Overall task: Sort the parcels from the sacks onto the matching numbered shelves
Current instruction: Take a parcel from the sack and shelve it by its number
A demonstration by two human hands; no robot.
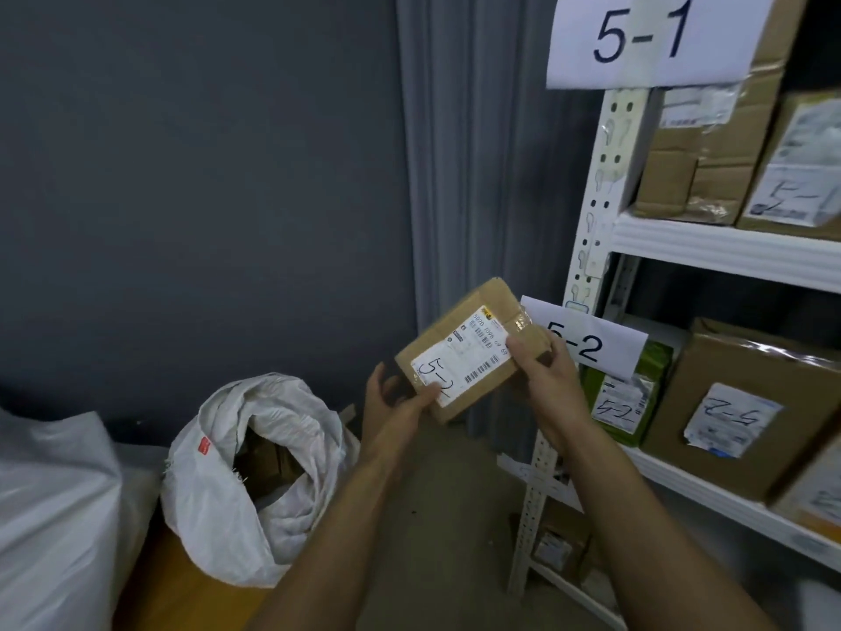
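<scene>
Head view: parcel [464, 352] before 5-2 sign [605, 352]

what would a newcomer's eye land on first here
First the small brown cardboard parcel, hand-marked 5-2 on its white label, held mid-frame between the left hand and the right hand. Then the big white paper 5-1 sign top right and the 5-2 sign below, on the white metal rack, and the open white woven sack lower left.
</scene>
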